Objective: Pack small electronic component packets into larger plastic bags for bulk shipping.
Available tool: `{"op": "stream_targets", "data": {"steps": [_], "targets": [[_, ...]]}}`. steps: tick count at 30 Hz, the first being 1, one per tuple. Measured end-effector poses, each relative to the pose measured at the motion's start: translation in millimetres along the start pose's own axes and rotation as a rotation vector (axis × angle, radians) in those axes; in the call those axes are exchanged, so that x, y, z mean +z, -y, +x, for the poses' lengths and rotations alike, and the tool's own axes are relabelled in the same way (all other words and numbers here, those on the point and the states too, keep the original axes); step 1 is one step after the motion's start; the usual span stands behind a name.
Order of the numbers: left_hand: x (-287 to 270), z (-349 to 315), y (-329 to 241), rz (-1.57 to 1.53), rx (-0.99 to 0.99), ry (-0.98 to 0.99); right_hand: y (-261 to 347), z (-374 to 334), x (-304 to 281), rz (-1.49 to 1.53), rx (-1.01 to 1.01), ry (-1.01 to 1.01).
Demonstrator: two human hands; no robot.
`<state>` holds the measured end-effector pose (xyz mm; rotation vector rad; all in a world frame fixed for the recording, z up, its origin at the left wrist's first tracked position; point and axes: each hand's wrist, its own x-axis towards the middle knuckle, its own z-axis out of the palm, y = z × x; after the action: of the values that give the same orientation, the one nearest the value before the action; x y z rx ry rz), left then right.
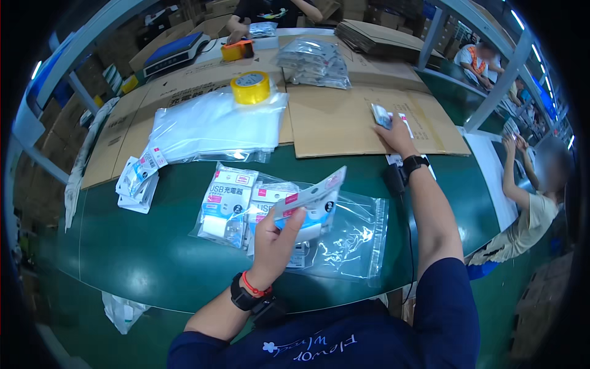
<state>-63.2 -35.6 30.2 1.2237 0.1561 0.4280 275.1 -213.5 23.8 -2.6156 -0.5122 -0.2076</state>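
Note:
My left hand [278, 238] is closed, thumb on top, around a white, pink and blue printed packaging card [312, 198], held tilted above the table. Under it lie a clear-bagged white charger pack [226, 206] and more printed packs, partly hidden by the hand. A clear zip bag [350, 237] stretches to the right of them. My right hand [396, 136] reaches forward over the cardboard, its fingers closed on a small clear-wrapped white item [381, 115]. Beside those fingers is a white and pink card [405, 125], mostly behind the hand.
A stack of printed cards [140, 181] lies at left. Clear plastic bags [212, 126] sit under a yellow tape roll [251, 87]. Bagged items [313, 63] are piled on flattened cardboard [362, 101]. A blue-topped scale [177, 52] and an orange tape dispenser [237, 50] stand farther back, near another person.

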Motion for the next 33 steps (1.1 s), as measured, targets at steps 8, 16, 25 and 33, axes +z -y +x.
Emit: {"op": "stream_targets", "data": {"steps": [8,16,25,33], "targets": [[3,-4,-9,0.288,0.142,0.018,17,-20,-21,1.117,0.087,0.108],[14,6,-1,0.292,0.346,0.025,76,-172,-58,1.368,0.007,0.626],[40,-6,-5,0.1,-0.077,0.17,83,-216,-64,1.868,0.209,0.675],[63,-12,5,0.242,-0.013,0.121,84,-216,-63,1.295,-0.094,0.341]]}}
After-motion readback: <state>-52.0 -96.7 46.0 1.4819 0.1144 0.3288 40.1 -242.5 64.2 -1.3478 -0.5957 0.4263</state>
